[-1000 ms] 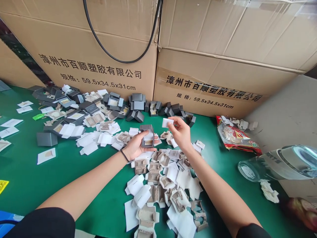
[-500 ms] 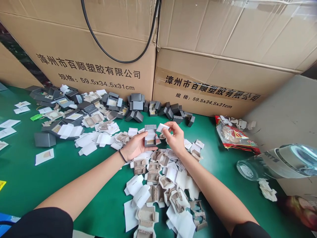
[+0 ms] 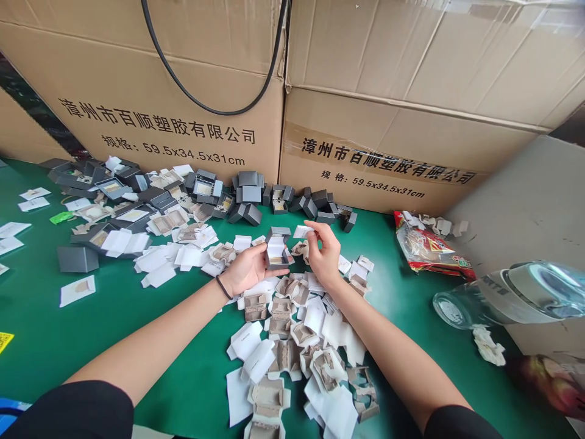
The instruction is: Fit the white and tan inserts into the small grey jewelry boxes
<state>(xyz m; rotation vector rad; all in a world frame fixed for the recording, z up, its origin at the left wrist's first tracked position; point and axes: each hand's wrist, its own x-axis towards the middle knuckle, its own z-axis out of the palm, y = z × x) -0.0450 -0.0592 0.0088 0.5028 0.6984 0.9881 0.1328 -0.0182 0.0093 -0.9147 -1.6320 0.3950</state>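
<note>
Left hand holds an open box, long axis pointing forward.

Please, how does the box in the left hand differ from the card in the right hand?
The box is dark grey outside, while the card is white. The box is hollow and open; the card looks thin and flat. The left hand cradles the box, whereas the right hand pinches the card. Both are held above the table.

Bright, soft light; glare whitens the carton above right of the fingers and glints on the bottle rightward. Well below right of them, a reddish thing blurs.
</note>
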